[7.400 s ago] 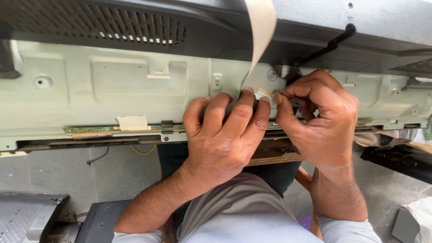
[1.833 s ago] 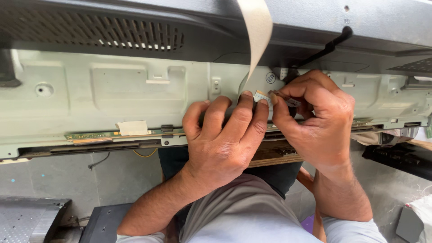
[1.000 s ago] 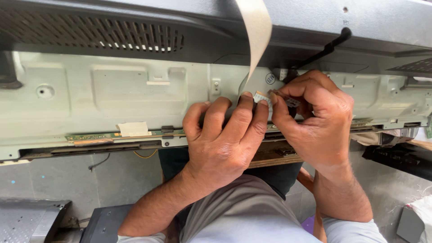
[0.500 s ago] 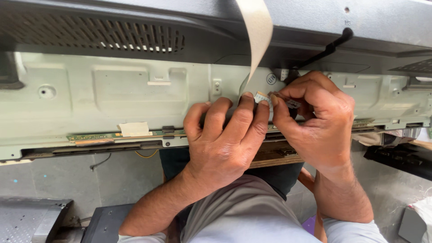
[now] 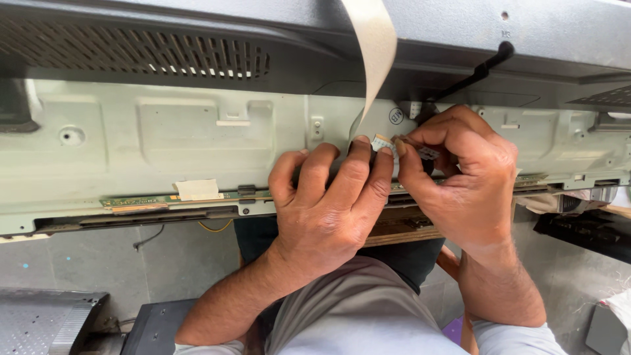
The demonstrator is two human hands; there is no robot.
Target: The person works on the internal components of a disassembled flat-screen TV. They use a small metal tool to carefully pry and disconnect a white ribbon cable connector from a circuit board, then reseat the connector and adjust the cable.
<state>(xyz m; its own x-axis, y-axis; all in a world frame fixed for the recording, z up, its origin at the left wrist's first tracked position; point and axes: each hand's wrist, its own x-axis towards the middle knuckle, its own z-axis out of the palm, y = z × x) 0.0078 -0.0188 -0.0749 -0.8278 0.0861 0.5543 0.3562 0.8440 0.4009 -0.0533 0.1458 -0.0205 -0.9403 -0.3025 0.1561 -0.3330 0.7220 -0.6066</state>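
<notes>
pale metal panel (image 5: 164, 138), both hands (image 5: 394, 190) on ribbon cable end (image 5: 382, 142)

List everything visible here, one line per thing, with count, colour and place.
Flat ribbon cable: one, beige, hanging from the top down to the fingertips.
Metal panel: one, pale grey-green, across the middle.
Back cover: one, dark grey with vent slots, along the top.
Circuit strip: one, green, along the panel's lower edge.
Tape patch: one, off-white, on the circuit strip.
Black cable: one, upper right.
Left hand: pressed on the panel's lower edge.
Right hand: pinching at the ribbon cable's end.
</notes>
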